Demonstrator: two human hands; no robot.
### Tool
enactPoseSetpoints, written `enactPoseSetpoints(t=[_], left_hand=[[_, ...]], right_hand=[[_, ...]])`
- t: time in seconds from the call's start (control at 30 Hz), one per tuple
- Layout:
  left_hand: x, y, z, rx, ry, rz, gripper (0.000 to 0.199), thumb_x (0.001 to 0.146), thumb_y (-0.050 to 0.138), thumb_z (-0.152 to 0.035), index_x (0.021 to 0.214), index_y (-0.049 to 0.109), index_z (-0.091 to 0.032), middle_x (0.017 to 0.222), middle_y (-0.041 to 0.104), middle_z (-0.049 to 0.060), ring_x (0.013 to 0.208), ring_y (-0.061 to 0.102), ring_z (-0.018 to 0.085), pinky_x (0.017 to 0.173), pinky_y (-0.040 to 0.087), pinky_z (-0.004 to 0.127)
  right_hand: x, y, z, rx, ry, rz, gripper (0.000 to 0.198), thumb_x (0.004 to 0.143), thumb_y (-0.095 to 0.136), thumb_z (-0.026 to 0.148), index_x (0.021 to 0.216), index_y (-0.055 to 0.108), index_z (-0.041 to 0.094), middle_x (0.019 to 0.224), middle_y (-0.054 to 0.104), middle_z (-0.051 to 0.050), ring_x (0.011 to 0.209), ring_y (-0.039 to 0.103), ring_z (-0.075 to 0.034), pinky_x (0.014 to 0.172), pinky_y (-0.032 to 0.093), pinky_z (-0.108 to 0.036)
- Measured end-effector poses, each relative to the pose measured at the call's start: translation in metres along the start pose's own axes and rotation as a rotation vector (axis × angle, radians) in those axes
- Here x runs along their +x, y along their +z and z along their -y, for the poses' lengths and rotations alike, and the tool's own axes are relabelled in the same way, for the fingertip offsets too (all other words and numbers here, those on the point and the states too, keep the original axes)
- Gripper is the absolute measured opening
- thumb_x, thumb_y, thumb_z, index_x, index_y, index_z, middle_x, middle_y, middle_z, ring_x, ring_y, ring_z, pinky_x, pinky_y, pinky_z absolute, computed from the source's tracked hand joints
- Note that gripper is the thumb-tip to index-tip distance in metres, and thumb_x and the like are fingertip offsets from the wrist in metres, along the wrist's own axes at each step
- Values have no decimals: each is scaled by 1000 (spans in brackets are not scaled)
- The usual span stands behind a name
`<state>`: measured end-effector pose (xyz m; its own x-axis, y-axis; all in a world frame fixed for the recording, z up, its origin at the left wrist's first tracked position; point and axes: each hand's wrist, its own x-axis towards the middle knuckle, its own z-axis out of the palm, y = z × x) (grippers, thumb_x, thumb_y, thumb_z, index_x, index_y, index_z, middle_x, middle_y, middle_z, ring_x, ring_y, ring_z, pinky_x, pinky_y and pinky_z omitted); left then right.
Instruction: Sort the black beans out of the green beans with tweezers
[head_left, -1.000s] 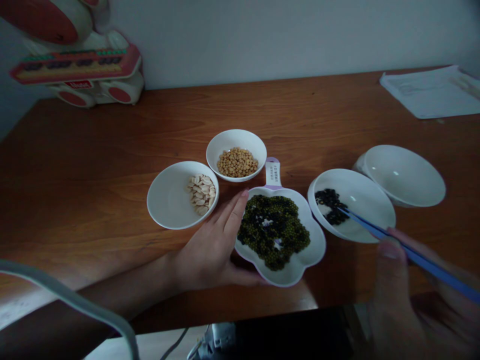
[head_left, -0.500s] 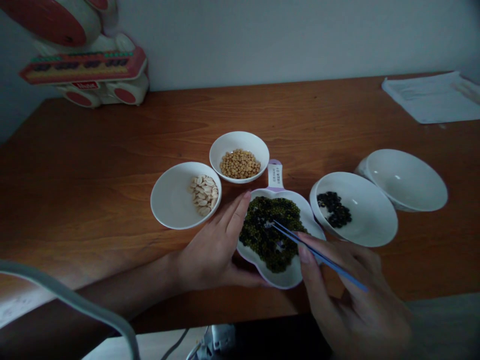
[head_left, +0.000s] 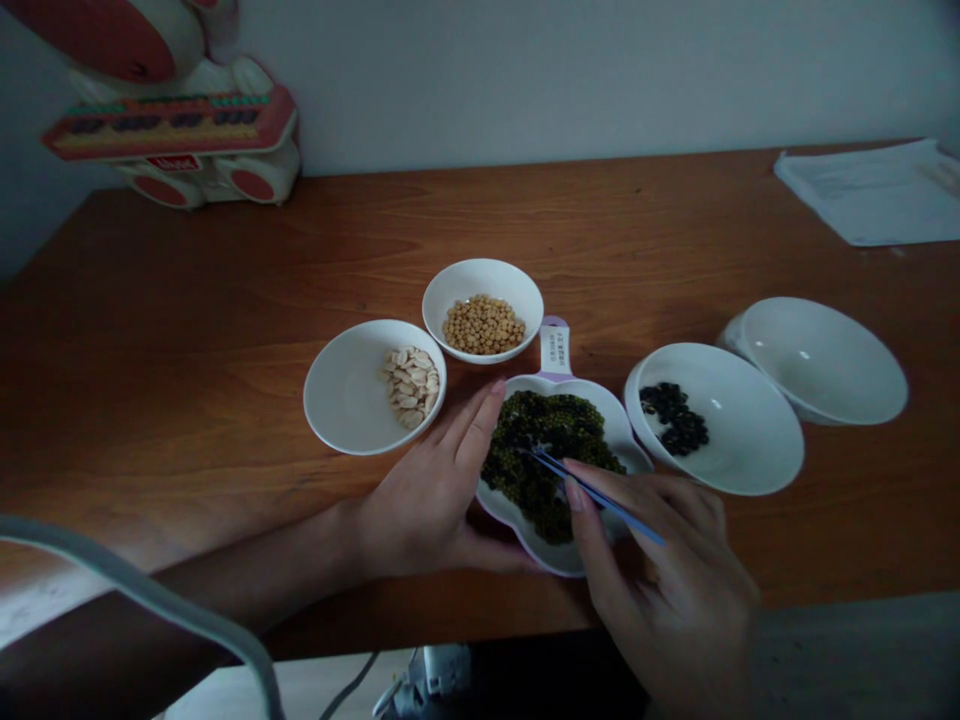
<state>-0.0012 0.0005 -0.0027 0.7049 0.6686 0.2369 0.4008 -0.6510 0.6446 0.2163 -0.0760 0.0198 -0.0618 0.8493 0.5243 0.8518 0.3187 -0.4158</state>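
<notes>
A white scalloped dish [head_left: 619, 412] with a purple edge and a labelled handle holds green beans [head_left: 559, 415] mixed with dark seeds. My left hand [head_left: 424, 510] grips its left side, fingers along the rim and thumb at the lower edge. Pinched between the thumb and fingers of my right hand [head_left: 667, 590] are blue tweezers [head_left: 607, 500]. Their tips reach down into the beans near the dish's middle; whether they hold a seed cannot be made out. Right of the dish, a tilted white bowl [head_left: 750, 425] contains black seeds [head_left: 675, 420].
Behind the dish stands a bowl of yellow soybeans [head_left: 484, 325]. A bowl of pale flat seeds [head_left: 411, 388] is at the left. Another white bowl [head_left: 825, 355] leans at far right. A toy keyboard figure [head_left: 180, 130], papers [head_left: 870, 195] and a grey cable [head_left: 150, 600] are also around.
My right hand and the tweezers have moved left and the tips now sit lower among the beans. My left hand stays on the dish. The view has shifted slightly.
</notes>
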Motion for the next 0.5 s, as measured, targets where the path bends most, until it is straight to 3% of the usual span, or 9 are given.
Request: enactPoseSetpoints(t=[0.23, 0.5], left_hand=[[2, 0, -1, -2, -14, 11, 151, 71, 89, -68, 167, -17, -20, 172, 25, 29, 158, 31, 49, 124, 42, 67], [0, 2, -1, 8, -5, -5, 149, 70, 90, -67, 168, -10, -15, 170, 26, 31, 158, 32, 49, 125, 41, 67]], right_hand=[[2, 2, 0, -8, -14, -9, 25, 95, 70, 18, 119, 70, 24, 96, 78, 3, 84, 64, -14, 84, 47, -35], [-2, -5, -3, 16, 34, -42, 29, 93, 73, 16, 121, 72, 24, 99, 77, 2, 89, 65, -14, 87, 50, -33]])
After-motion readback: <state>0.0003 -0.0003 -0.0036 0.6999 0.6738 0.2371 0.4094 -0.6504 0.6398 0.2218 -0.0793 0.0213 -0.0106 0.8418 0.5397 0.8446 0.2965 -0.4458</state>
